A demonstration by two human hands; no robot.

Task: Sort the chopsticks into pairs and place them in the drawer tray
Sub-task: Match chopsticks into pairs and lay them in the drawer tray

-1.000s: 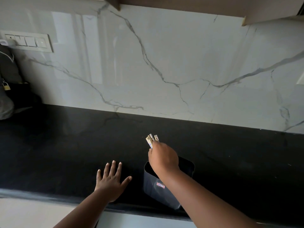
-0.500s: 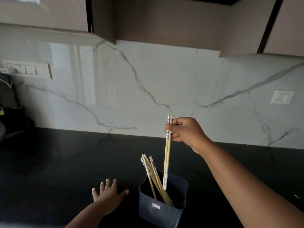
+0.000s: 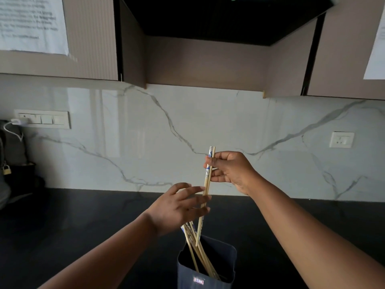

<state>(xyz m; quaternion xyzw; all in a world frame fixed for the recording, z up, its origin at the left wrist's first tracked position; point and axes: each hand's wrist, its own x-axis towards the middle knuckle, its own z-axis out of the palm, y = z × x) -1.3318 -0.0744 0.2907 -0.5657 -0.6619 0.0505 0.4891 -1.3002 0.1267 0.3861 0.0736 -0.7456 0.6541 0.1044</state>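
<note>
My right hand (image 3: 230, 171) grips two wooden chopsticks (image 3: 207, 178) near their blue-and-white patterned tops and holds them upright over a dark square holder (image 3: 208, 270). Their lower tips hang just at the holder's mouth. Several more chopsticks (image 3: 192, 245) lean inside the holder. My left hand (image 3: 179, 207) is raised with its fingers apart, and its fingertips touch the middle of the held pair. No drawer tray is in view.
The holder stands on a black countertop (image 3: 83, 226) near its front. A marble backsplash (image 3: 145, 142) carries a switch panel (image 3: 43, 119) at left and a socket (image 3: 341, 139) at right. Dark bags (image 3: 14, 163) sit far left. Cabinets hang overhead.
My right hand lifted two chopsticks up out of the holder. My left hand left the countertop and rose to the middle of the pair. The view tilted upward.
</note>
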